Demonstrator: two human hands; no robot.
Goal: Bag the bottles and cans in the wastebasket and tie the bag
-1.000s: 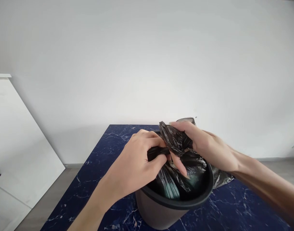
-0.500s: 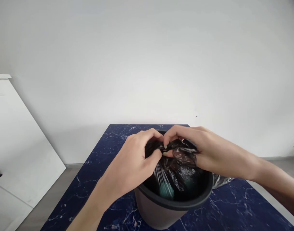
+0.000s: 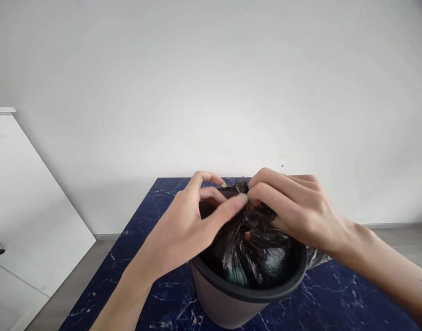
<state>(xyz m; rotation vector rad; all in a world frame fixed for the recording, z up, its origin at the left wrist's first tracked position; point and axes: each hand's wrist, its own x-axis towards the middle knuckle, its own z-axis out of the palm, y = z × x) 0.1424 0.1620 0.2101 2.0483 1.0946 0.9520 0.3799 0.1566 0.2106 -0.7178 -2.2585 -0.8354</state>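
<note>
A black plastic trash bag (image 3: pixel 252 248), its top gathered and twisted, sits inside a round grey-brown bin (image 3: pixel 228 301) with a dark rim. Something greenish shows through the thin film. My right hand (image 3: pixel 297 204) is closed on the gathered neck of the bag, its fingers bent together. At the left side of the neck, my left hand (image 3: pixel 193 220) has its fingers apart and curved, with the thumb stretched towards the right fingertips. The thumb tip appears to touch the bag's top. Part of the neck is hidden behind the right fingers.
The bin stands on a dark blue marbled table (image 3: pixel 128 262) set against a white wall (image 3: pixel 211 92). More crumpled black plastic (image 3: pixel 316 258) lies on the table to the bin's right. A white cabinet (image 3: pixel 27 207) with a dark handle stands at left.
My left fingers have loosened from the bag and spread. My right hand first dipped to the neck beside the left, then gripped the gathered top. The bag's neck is now more tightly bunched.
</note>
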